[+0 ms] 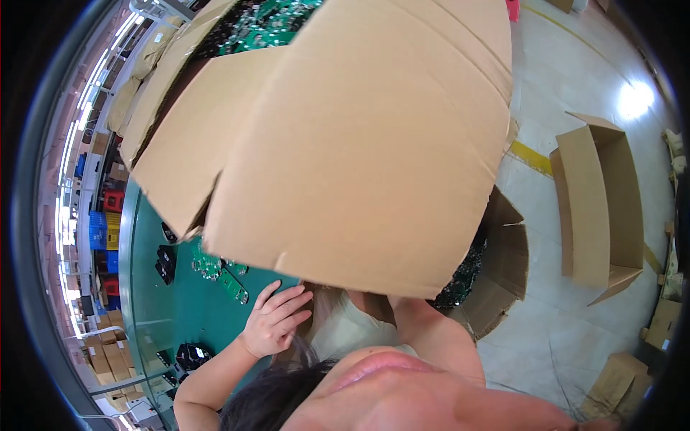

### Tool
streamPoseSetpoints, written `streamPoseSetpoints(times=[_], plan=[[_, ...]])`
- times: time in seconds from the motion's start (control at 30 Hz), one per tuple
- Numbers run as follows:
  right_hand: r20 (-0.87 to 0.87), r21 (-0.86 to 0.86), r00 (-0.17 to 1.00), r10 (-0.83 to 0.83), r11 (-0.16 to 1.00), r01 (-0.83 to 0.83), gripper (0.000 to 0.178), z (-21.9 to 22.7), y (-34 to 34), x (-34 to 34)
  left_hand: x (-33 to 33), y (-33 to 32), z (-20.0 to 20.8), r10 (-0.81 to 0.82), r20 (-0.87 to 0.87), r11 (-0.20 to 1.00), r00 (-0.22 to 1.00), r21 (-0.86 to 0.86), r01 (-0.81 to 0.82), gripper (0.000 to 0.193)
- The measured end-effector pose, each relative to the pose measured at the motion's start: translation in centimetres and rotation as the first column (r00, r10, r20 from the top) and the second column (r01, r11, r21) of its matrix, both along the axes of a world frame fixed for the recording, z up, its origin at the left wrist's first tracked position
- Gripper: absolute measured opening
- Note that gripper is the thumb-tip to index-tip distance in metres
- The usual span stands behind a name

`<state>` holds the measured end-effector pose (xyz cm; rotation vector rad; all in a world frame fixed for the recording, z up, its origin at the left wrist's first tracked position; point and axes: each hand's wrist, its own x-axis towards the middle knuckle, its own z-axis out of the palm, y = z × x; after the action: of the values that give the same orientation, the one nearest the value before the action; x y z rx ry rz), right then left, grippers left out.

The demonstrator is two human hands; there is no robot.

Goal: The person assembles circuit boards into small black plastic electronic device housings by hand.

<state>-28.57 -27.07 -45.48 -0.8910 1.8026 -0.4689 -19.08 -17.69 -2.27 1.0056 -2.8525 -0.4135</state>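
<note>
A large brown cardboard box (359, 144) fills the upper middle of the view, its broad flap spread toward me. Green circuit boards (269, 27) lie in it at the top. Just under the flap's lower edge is my left hand (277, 321), its fingers stretched, slightly bent and partly apart. I see nothing held in it; whether its fingertips touch the cardboard is unclear. My right arm reaches up beneath the flap, which hides my right hand. Several loose green circuit boards (234, 286) rest on the green tabletop (154, 309), left of my left hand.
Black parts (192, 355) lie on the table at left. Another carton with circuit boards (467, 276) stands low at right, partly covered by the flap. An upright carton (600, 208) is on the pale floor farther right. Shelves with coloured bins (108, 230) line the far left.
</note>
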Motion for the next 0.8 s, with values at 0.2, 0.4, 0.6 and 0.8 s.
streamPoseSetpoints(times=[0.2, 0.4, 0.6, 0.8], plan=[[0.342, 0.059, 0.938, -0.059, 0.997, 0.041, 0.076, 5.0, 6.0, -7.8, 1.1, 1.0, -0.5, 0.022, -0.007, 0.997, 1.0, -0.069, -0.022, 0.033], [0.272, -0.103, 0.891, -0.363, 0.91, 0.402, 0.072, 9.3, 8.7, -17.7, -1.5, 7.1, 7.4, 0.152, 0.133, 0.511, 0.98, 0.837, -0.193, 0.029], [0.586, -0.148, 0.723, -0.365, 0.83, 0.538, 0.054, 20.1, 12.1, -24.1, 0.9, 15.6, 10.9, -0.087, -0.006, 0.703, 0.996, 0.708, 0.066, 0.027], [0.685, -0.348, 0.718, -0.119, 0.813, 0.466, 0.036, 34.8, 14.5, -22.0, 3.4, 22.0, 12.0, 0.066, -0.348, 0.814, 0.935, 0.561, 0.151, 0.022]])
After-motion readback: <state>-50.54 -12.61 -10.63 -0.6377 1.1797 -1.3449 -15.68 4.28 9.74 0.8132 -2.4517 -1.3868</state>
